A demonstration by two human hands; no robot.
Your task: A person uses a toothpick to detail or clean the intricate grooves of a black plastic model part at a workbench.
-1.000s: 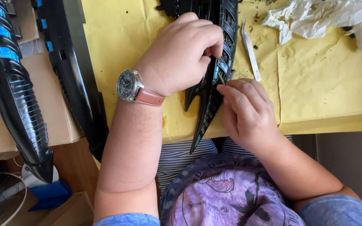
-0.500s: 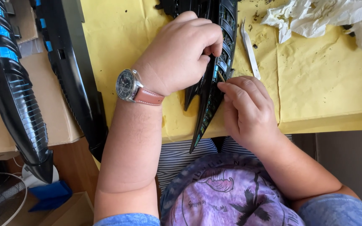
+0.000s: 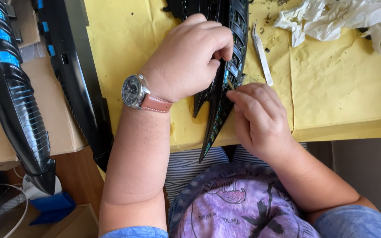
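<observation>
The black ribbed plastic panel [image 3: 225,70], long and tapering to a point, lies on the yellow paper sheet [image 3: 340,97] near the front edge of the tabletop, its pointed end overhanging that edge toward the person's lap. It appears stiff, light and glossy, so likely slippery; the thin ribs and tip look fragile, and the broad upper body is judged the safest place to take hold. The left hand [image 3: 186,57], wearing a wristwatch [image 3: 133,90] on a brown strap, is curled over the panel's left side, fingers pressed together against the ribs. The right hand [image 3: 256,114] pinches a small thin stick [image 3: 230,83] between thumb and fingertips, its end touching the panel's right edge. Two similar long black parts with blue inserts [image 3: 14,97] rest on cardboard [image 3: 62,128] to the left. Crumpled white tissue [image 3: 331,20] sits at the far right corner. Metal tweezers [image 3: 261,55] lie just beside the panel. Dark crumbs speck the paper.
</observation>
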